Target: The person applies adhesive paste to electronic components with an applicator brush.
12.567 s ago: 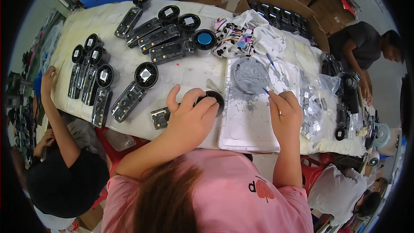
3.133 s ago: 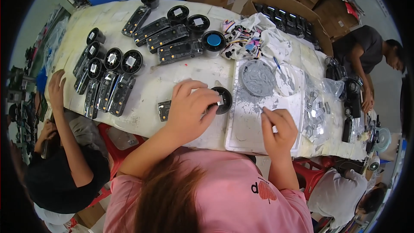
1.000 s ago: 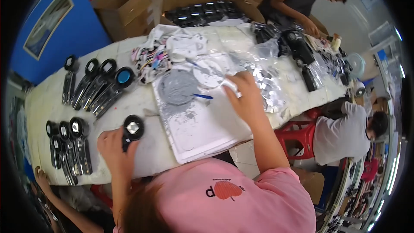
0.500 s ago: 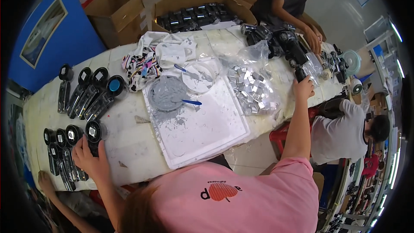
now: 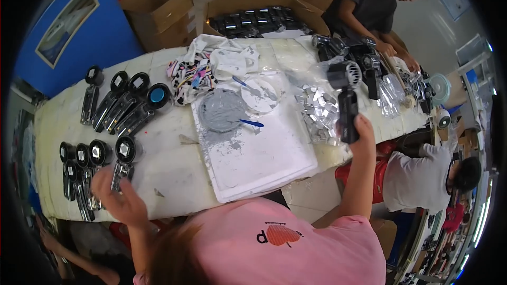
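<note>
Head view: I'm watching the right hand [image 5: 364,136] gripping 1 black device [image 5: 348,106] low, its long axis pointing away (left hand [image 5: 121,200], half-open, holding nothing visible).

Right hand [image 5: 363,134] now holds up a black device [image 5: 347,108] — left hand [image 5: 121,200] has loosened.

Near the table's [image 5: 179,179] far-left corner, four black round-headed devices [image 5: 136,120]; near-left, at least five. One tray [image 5: 264,163]: two spatulas [image 5: 251,123], one tub [image 5: 202,104].
</note>
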`<state>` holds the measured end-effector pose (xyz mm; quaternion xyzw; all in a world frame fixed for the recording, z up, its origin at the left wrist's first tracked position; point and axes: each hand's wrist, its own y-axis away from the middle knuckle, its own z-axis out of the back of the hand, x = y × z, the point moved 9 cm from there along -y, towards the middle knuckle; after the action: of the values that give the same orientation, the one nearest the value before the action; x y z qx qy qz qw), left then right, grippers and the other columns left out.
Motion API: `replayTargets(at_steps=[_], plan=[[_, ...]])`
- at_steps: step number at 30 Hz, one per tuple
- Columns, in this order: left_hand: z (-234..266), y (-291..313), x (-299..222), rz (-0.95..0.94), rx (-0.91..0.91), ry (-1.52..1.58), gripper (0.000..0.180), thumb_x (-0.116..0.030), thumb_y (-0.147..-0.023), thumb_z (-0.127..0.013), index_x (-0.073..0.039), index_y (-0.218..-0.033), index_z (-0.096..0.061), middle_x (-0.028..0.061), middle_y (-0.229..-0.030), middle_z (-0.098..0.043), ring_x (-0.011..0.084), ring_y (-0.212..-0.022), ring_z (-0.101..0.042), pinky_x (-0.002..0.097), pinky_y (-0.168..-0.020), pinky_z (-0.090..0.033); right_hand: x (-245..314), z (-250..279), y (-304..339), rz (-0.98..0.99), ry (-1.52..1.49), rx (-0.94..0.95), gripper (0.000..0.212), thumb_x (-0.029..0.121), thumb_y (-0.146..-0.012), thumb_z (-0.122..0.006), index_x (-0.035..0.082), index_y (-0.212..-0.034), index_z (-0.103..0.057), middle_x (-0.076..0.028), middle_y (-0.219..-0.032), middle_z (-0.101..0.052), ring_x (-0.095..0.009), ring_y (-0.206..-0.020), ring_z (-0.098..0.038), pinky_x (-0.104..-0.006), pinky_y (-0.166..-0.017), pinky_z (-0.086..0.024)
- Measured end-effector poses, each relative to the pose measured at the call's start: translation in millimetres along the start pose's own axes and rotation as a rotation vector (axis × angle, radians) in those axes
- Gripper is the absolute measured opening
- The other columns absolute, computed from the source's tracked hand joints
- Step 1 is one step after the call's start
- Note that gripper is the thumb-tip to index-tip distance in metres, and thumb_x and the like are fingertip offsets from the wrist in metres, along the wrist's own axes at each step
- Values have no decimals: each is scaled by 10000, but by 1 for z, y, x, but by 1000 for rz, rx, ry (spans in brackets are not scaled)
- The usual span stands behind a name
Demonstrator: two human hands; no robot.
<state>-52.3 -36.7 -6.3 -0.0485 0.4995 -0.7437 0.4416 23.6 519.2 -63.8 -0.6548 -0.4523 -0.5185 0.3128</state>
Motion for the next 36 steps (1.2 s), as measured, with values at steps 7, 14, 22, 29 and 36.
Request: replayTargets(at_steps=[7, 14, 22, 29, 36], plan=[[-106, 4, -92, 358, 354, 1295, 872, -444, -912, -636, -13, -1482, -135, 181, -1476, -321, 335, -1326, -406, 487, -1082, -351, -73, -237, 82, -586, -338, 825, 665, 386, -818, -766, -59, -1254, -535, -138, -1029, -670, -221, -852, -692, -334, -759, -572], [-96, 12, -72, 833, 109, 1473, 667, -359, -881, -703, -58, -1370, -362, 166, -1141, -622, 342, -999, -654, 466, -879, -558, -85, -291, 98, -289, -47, 1013, 422, 257, -934, -646, -13, -1245, -555, -112, -1120, -629, -194, -1049, -599, -327, -900, -480], [-49, -15, -57, 80, 435, 482, 583, 26, -693, -749, -65, -1223, -523, 228, -1332, -488, 366, -1190, -525, 443, -933, -478, 3, -137, -41, 448, 1405, -79, 145, 62, -839, -618, -16, -950, -670, -193, -954, -630, -384, -901, -585, -453, -799, -474], [-78, 12, -50, 60, 639, 156, 342, -9, -661, -685, -66, -996, -646, 153, -1279, -578, 362, -1038, -603, 419, -871, -499, -50, -82, -82, 478, 1450, -17, 252, 92, -803, -670, 7, -1040, -664, -205, -1041, -625, -408, -973, -565, -461, -867, -461], [-88, 16, -44, 113, 641, 204, 342, -103, -716, -731, -93, -1037, -613, 98, -1294, -547, 311, -987, -585, 404, -832, -486, -45, -70, -81, 325, 1304, -114, 187, 103, -846, -673, -29, -978, -683, -170, -966, -628, -319, -802, -622, -380, -743, -489]])
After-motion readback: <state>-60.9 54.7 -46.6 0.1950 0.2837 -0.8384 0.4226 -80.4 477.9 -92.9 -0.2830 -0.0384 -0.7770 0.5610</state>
